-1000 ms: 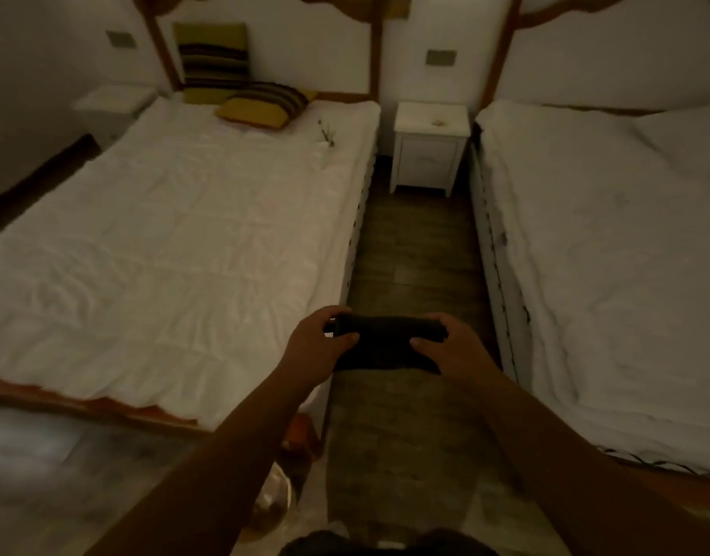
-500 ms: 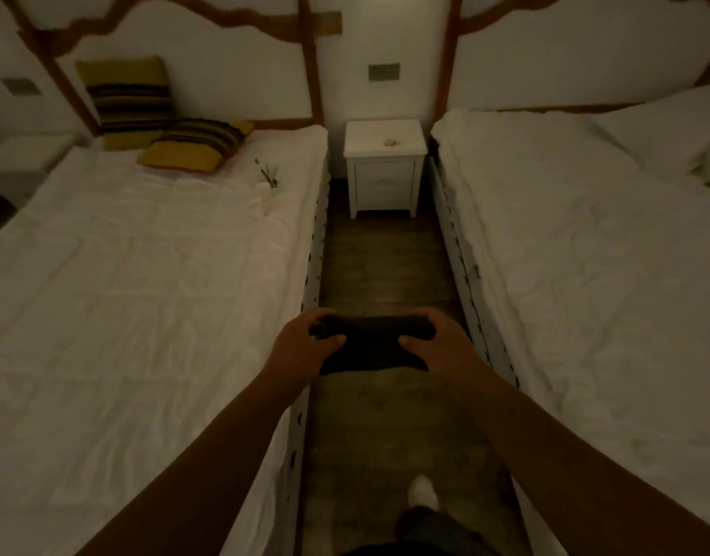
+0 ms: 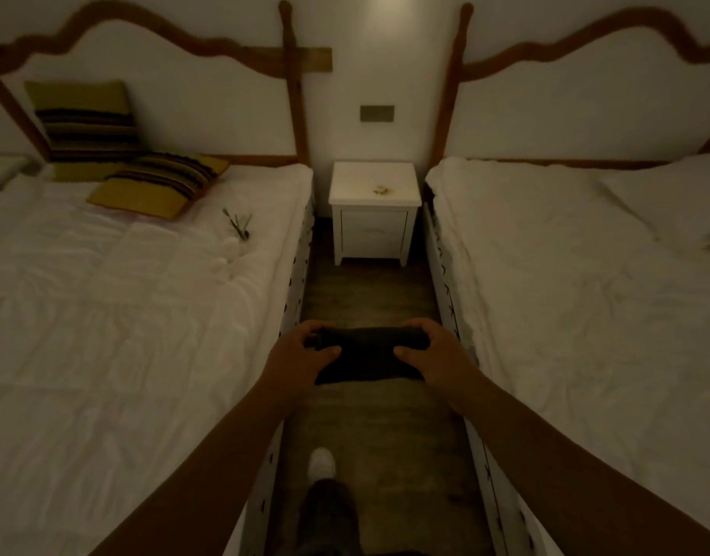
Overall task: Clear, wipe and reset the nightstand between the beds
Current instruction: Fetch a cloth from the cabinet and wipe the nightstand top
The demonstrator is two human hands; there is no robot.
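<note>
A white nightstand with one drawer stands against the far wall between two beds. A small brownish smudge or scrap lies on its top. I hold a dark folded cloth stretched between both hands over the floor aisle, well short of the nightstand. My left hand grips its left end and my right hand grips its right end.
The left bed carries two striped yellow cushions and a few thin dark sticks. The right bed has a white pillow. A narrow wooden floor aisle runs between them; my foot is in it.
I have walked forward into the aisle between the beds, so the nightstand is closer and centred. The cloth stays held in both hands.
</note>
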